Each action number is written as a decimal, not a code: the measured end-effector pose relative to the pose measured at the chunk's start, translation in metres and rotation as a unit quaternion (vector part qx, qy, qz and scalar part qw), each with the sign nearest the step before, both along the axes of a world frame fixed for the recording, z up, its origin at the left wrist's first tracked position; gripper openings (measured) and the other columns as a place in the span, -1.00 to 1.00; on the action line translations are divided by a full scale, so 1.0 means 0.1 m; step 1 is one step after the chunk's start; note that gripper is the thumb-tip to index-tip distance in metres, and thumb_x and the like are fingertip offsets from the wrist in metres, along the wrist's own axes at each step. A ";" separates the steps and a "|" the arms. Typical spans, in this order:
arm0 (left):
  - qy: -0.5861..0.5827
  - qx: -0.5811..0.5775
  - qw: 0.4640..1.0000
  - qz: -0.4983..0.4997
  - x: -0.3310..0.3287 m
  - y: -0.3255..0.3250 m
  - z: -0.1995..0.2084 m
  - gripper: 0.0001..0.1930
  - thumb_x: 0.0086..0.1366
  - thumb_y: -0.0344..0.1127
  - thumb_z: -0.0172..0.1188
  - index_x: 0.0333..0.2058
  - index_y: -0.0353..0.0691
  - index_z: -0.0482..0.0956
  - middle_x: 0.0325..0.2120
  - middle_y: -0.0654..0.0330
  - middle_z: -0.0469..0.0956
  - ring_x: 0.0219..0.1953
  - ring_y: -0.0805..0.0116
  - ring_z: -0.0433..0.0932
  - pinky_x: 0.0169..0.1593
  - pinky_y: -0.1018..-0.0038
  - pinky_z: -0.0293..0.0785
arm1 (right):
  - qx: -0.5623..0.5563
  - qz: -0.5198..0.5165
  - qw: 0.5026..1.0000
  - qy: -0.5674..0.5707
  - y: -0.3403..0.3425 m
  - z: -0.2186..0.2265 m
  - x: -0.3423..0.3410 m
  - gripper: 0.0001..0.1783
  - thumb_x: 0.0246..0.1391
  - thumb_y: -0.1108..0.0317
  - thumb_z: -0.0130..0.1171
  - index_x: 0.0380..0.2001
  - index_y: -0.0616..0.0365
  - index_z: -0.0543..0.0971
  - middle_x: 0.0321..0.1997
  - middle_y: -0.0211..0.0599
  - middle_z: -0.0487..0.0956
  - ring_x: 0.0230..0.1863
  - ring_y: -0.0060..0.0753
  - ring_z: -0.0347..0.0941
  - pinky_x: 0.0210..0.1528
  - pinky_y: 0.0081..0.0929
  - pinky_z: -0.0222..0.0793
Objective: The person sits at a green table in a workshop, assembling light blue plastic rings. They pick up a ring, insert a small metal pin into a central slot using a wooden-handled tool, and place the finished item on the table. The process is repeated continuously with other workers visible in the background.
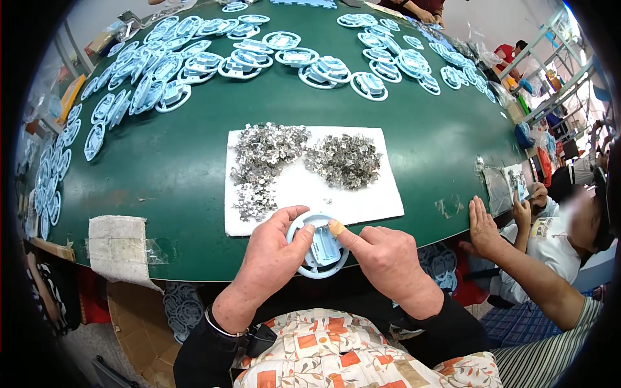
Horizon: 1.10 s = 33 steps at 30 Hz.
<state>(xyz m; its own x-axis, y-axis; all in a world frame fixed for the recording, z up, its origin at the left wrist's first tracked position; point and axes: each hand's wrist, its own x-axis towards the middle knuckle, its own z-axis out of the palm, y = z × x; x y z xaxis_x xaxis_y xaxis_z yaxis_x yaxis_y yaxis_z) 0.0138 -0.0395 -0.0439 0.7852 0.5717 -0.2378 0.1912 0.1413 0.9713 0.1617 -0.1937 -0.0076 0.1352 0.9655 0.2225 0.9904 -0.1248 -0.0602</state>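
The left hand (270,253) and right hand (387,258) held the blue wheel (325,249) between them, near the white pad's (310,208) front edge. Firm rim support with controlled thumb pressure seemed best, lest the wheel twist.

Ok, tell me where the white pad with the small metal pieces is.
In the head view, the white pad lies at centre on the green table, just beyond the blue wheel-shaped part held between the left hand and right hand.
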 end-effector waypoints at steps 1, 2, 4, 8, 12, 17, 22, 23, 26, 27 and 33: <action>-0.002 -0.001 1.000 0.001 0.00 -0.01 0.00 -0.59 0.44 -0.37 0.14 0.16 -0.49 0.39 -0.24 0.16 0.63 -0.42 0.64 0.55 -0.38 0.65 0.53 | -0.004 0.001 1.000 0.006 -0.01 -0.01 0.01 -0.39 -0.10 0.48 0.26 0.11 -0.16 0.63 -0.61 -0.49 0.35 -0.58 -0.46 0.43 -0.56 -0.41 0.36; -0.004 -0.002 1.000 0.002 -0.01 -0.01 -0.01 -0.59 0.44 -0.37 0.14 0.16 -0.49 0.39 -0.23 0.15 0.63 -0.42 0.64 0.55 -0.38 0.65 0.53 | -0.004 -0.001 1.000 0.020 -0.01 -0.02 0.01 -0.40 -0.09 0.49 0.26 0.11 -0.16 0.63 -0.61 -0.49 0.35 -0.58 -0.45 0.43 -0.56 -0.41 0.36; -0.002 0.008 1.000 0.000 -0.01 0.00 -0.01 -0.60 0.44 -0.37 0.14 0.15 -0.49 0.39 -0.24 0.16 0.63 -0.42 0.65 0.55 -0.39 0.65 0.53 | -0.005 -0.006 0.999 0.047 -0.02 -0.04 0.01 -0.41 -0.08 0.49 0.25 0.11 -0.17 0.63 -0.62 -0.48 0.35 -0.59 -0.43 0.43 -0.57 -0.40 0.36; -0.006 -0.008 1.000 -0.010 0.01 -0.01 -0.01 -0.61 0.45 -0.37 0.13 0.15 -0.49 0.40 -0.25 0.17 0.63 -0.42 0.65 0.54 -0.39 0.65 0.52 | -0.006 -0.017 0.997 0.073 -0.02 -0.05 0.00 -0.43 -0.05 0.50 0.24 0.10 -0.13 0.62 -0.62 -0.47 0.37 -0.60 -0.39 0.45 -0.58 -0.37 0.37; 0.014 0.039 0.999 -0.014 -0.03 0.02 -0.05 -0.61 0.43 -0.36 0.15 0.13 -0.48 0.42 -0.24 0.13 0.64 -0.35 0.59 0.57 -0.31 0.59 0.53 | -0.048 -0.005 0.998 0.048 0.09 0.14 -0.02 -0.47 -0.05 0.50 0.24 0.07 -0.08 0.59 -0.59 -0.42 0.46 -0.57 -0.35 0.52 -0.57 -0.34 0.40; 0.013 0.010 1.000 0.005 -0.02 0.00 -0.01 -0.61 0.39 -0.33 0.19 0.09 -0.47 0.48 -0.22 0.03 0.68 -0.24 0.48 0.62 -0.16 0.48 0.55 | -0.062 0.024 0.995 0.077 0.09 0.21 0.11 -0.52 -0.04 0.48 0.25 0.02 -0.05 0.59 -0.56 -0.38 0.52 -0.54 -0.30 0.57 -0.56 -0.33 0.42; 0.013 0.014 1.000 -0.002 -0.01 0.02 -0.05 -0.59 0.38 -0.32 0.19 0.09 -0.49 0.48 -0.21 0.01 0.67 -0.22 0.47 0.62 -0.15 0.47 0.55 | -0.044 0.023 0.997 0.066 0.13 0.21 0.01 -0.54 -0.06 0.46 0.26 0.00 -0.04 0.59 -0.59 -0.38 0.50 -0.54 -0.27 0.57 -0.53 -0.31 0.44; 0.020 0.018 1.000 -0.003 -0.02 0.02 -0.04 -0.59 0.38 -0.32 0.19 0.09 -0.50 0.48 -0.20 0.00 0.67 -0.22 0.46 0.62 -0.15 0.47 0.55 | -0.053 0.023 0.997 0.054 0.14 0.22 0.00 -0.55 -0.04 0.45 0.26 0.00 -0.03 0.59 -0.58 -0.37 0.52 -0.54 -0.27 0.57 -0.52 -0.31 0.45; 0.010 0.022 0.999 -0.022 -0.03 0.04 -0.03 -0.60 0.45 -0.38 0.12 0.18 -0.46 0.38 -0.20 0.18 0.61 -0.37 0.63 0.56 -0.35 0.64 0.52 | -0.024 0.014 0.996 0.080 0.17 0.25 0.01 -0.59 0.03 0.41 0.28 0.01 -0.02 0.59 -0.53 -0.32 0.59 -0.52 -0.25 0.58 -0.49 -0.33 0.46; -0.015 -0.027 0.999 -0.016 -0.04 0.04 -0.01 -0.59 0.45 -0.38 0.13 0.18 -0.46 0.38 -0.19 0.18 0.61 -0.36 0.62 0.55 -0.32 0.63 0.52 | 0.020 0.006 0.991 0.135 0.15 0.17 0.06 -0.60 0.06 0.39 0.28 0.02 -0.01 0.59 -0.50 -0.29 0.62 -0.51 -0.25 0.59 -0.49 -0.34 0.47; -0.087 -0.201 0.975 -0.037 -0.08 0.04 0.12 -0.56 0.42 -0.38 0.15 0.20 -0.44 0.38 -0.11 0.20 0.60 -0.25 0.59 0.55 -0.21 0.62 0.50 | 0.037 -0.106 0.742 0.661 0.08 -0.07 0.10 -0.67 0.35 0.29 0.17 0.05 0.28 0.52 -0.42 -0.46 0.62 -0.38 -0.79 0.49 -0.32 -0.68 0.43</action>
